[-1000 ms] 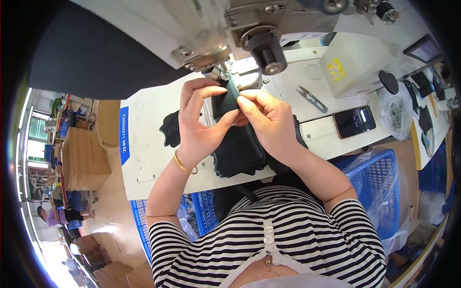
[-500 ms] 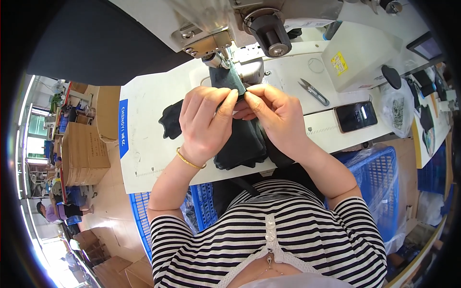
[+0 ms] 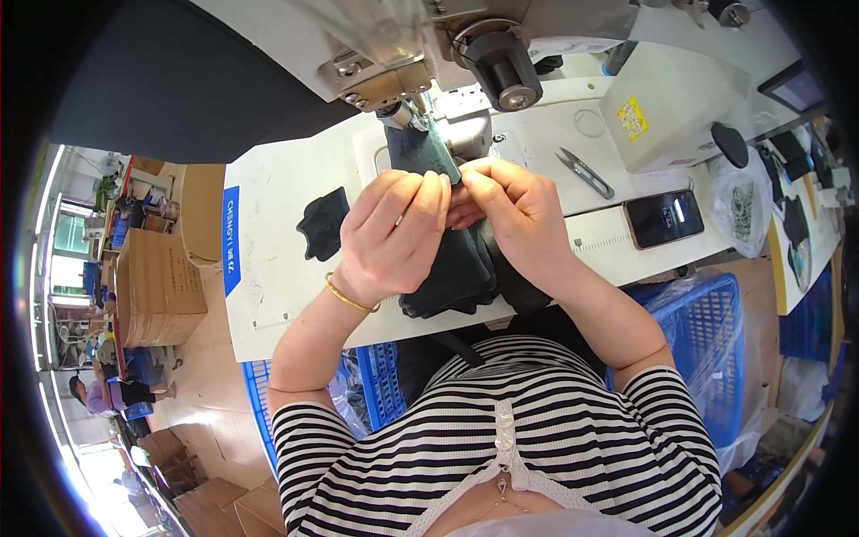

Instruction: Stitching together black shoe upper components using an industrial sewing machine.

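Observation:
A dark fabric piece (image 3: pixel 417 152) runs from under the presser foot of the sewing machine (image 3: pixel 403 107) toward me. My left hand (image 3: pixel 394 228) pinches its near edge, thumb against fingertips. Close beside it, my right hand (image 3: pixel 512 215) grips the same edge on the right, between thumb and forefinger. Below my hands a stack of dark fabric pieces (image 3: pixel 449 285) lies at the table's front edge. Another small dark piece (image 3: pixel 323 224) rests to the left of my left hand. My fingers hide part of the held edge.
On the white table (image 3: pixel 268 277), thread snips (image 3: pixel 586 172) and a phone (image 3: pixel 664 218) lie at the right. A black thread bobbin holder (image 3: pixel 501 67) hangs off the machine. Blue baskets (image 3: pixel 707 349) stand below the table. At far left, a person (image 3: pixel 107 394) is near cardboard boxes (image 3: pixel 161 286).
My left hand has shifted slightly down and closed its fingertips more tightly near the right hand. More of the small dark piece on the left shows. My right hand has barely moved.

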A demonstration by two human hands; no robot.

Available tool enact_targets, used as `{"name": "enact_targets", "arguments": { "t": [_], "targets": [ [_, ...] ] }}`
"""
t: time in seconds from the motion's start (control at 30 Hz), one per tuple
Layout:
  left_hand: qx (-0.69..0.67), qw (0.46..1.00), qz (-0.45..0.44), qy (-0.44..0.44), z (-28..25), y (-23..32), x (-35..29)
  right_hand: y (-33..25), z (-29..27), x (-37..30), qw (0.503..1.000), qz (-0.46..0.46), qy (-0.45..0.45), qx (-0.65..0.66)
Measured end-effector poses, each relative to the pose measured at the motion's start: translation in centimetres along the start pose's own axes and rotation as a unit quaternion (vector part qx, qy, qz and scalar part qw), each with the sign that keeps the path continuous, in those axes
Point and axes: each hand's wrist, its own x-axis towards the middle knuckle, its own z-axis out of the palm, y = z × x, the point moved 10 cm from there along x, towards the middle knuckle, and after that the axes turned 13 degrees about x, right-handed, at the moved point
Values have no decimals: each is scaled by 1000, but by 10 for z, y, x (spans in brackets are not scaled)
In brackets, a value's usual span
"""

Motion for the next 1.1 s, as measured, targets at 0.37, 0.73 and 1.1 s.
{"name": "enact_targets", "arguments": {
  "t": [0.37, 0.73, 1.1],
  "targets": [
    [6, 993, -106, -54, 6, -14, -6, -3, -2, 2, 997, -13, 38, -72],
    [24, 999, -35, 32, 1, -13, -14, 5, 0, 5, 998, -2, 40, -38],
    [50, 998, -8, 43, 11, -22, -15, 4, 3, 17, 998, -18, 49, -24]
  ]
}}
